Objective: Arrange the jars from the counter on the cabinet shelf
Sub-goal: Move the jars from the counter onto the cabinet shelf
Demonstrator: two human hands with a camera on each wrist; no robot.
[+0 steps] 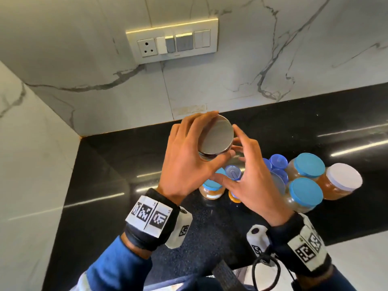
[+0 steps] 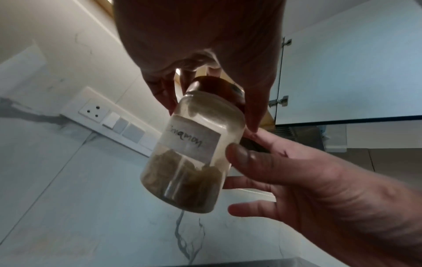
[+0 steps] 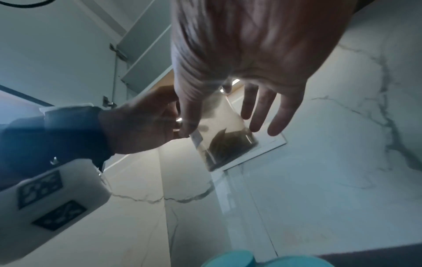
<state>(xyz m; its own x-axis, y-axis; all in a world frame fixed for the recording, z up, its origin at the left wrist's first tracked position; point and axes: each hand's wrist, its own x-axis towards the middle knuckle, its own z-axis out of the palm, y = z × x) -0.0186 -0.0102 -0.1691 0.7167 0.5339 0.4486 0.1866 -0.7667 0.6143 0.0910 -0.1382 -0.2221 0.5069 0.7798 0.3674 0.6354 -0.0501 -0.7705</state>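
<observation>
A clear jar with a metal lid hangs above the black counter. My left hand grips it round the lid from above. In the left wrist view the jar has a handwritten paper label and brown pieces at the bottom. My right hand is beside the jar body with its fingers straight and spread. Its thumb touches the glass below the label. The right wrist view shows the jar between the right hand and the left hand.
Several jars stand on the counter under and right of the hands: blue-lidded ones and a white-lidded one. A switch panel is on the marble wall. Open cabinet shelves are overhead.
</observation>
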